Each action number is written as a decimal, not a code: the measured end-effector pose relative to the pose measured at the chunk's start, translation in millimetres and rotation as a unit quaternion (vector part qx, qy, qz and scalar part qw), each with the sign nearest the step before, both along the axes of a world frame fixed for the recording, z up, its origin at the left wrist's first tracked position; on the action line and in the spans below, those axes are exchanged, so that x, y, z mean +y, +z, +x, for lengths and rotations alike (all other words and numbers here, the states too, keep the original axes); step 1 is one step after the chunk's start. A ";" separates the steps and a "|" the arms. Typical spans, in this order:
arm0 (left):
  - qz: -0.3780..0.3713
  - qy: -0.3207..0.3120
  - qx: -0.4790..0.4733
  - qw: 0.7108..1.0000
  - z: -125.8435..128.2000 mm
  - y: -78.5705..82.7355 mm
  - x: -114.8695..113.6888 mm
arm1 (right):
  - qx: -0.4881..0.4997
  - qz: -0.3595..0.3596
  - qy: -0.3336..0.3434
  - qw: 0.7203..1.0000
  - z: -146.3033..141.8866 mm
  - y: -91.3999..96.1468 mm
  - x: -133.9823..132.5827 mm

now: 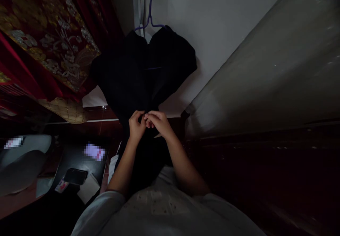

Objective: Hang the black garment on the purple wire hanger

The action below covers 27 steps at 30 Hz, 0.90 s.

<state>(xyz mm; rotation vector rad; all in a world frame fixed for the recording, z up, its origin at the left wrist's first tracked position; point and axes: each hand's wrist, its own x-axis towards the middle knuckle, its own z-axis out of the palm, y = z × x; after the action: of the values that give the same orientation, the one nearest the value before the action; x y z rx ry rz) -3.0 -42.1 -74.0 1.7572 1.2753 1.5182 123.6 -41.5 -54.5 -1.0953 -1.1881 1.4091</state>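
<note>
A black garment [143, 73] hangs on a purple hanger [150, 15] against a white wall. My left hand [136, 126] and my right hand [158, 122] meet at the garment's front, low down near its middle. Both hands have their fingers curled and pinched together on the dark cloth. The fingertips touch each other; what small part they hold is too dark to make out. My forearms come up from a pale shirt at the bottom of the view.
A red and gold patterned curtain [45, 34] hangs at the left. A dark low table [66, 193] at the lower left carries a black phone [75, 176] and papers. A large pale cabinet side [265, 73] fills the right.
</note>
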 end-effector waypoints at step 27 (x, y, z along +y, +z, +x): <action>0.309 -0.060 0.195 0.929 -1.4 200.3 103.4 | -0.041 0.303 -0.099 0.947 20.5 173.3 86.1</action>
<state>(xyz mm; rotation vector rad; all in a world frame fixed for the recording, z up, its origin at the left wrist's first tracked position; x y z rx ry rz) -4.4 61.3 126.3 2.5919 0.8658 1.6676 144.1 44.6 118.8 -0.8073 -1.4005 0.7651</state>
